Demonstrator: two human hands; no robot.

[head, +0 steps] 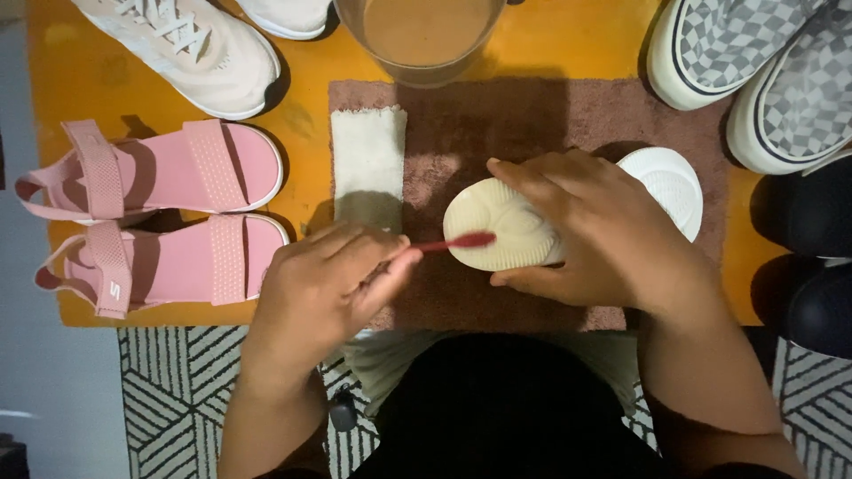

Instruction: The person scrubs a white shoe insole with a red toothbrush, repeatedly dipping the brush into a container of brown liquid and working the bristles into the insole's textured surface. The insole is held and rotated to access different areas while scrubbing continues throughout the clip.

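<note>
Orange table [568, 40] under a mauve towel [497, 115] — patterned rug [177, 390] below

Left hand [324, 284] grips a red toothbrush [457, 241], bristle end touching the upturned sole of a cream shoe [497, 226]. Right hand [595, 231] clasps that shoe over a brown towel [497, 124]. Pink sandals [160, 213] lie left on the orange surface [568, 40].

Orange table [550, 40] over a black-and-white patterned rug [177, 390] — grey floor [44, 372] beside

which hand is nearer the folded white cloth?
Left. The left hand sits just below the white cloth, holding a red brush. The right hand is farther right, gripping the upturned shoe.
</note>
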